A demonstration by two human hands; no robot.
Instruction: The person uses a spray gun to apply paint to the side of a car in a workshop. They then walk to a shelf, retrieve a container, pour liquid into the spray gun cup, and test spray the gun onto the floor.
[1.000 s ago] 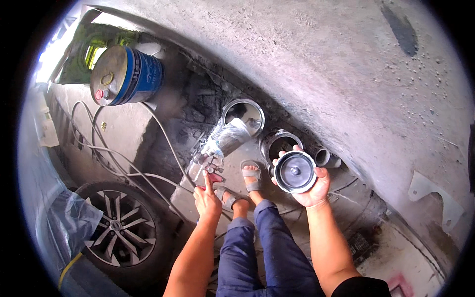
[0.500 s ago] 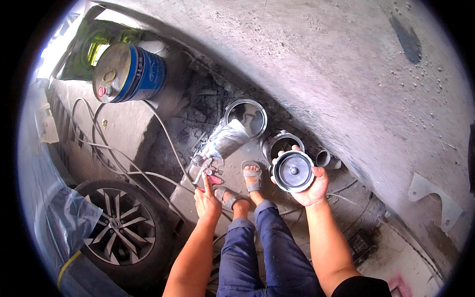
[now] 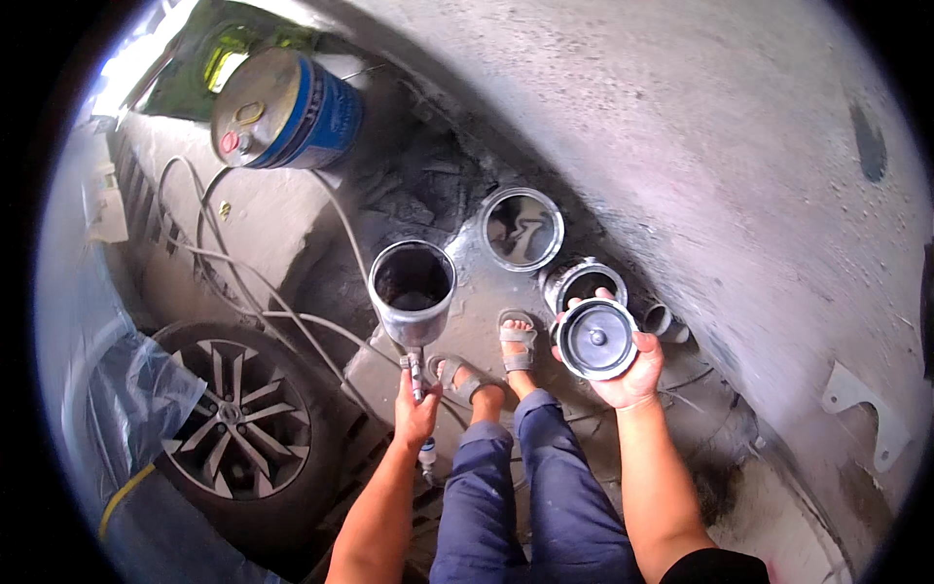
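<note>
Spray gun [image 3: 415, 319], lid [image 3: 595, 339] in outstretched hands [image 3: 417, 415]

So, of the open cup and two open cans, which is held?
The silvery cup on the spray gun, held by the left hand; the farther can and the nearer can by the right hand both rest on the ground.

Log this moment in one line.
left hand: holding spray gun, cup uncovered | right hand: holding round lid | nearby: open can

Wheel [image 3: 232, 417] at left, drum [image 3: 288, 109] beyond it, spray gun [image 3: 416, 362] in left hand [image 3: 416, 414], lid [image 3: 590, 343] in right hand [image 3: 630, 378]
</note>
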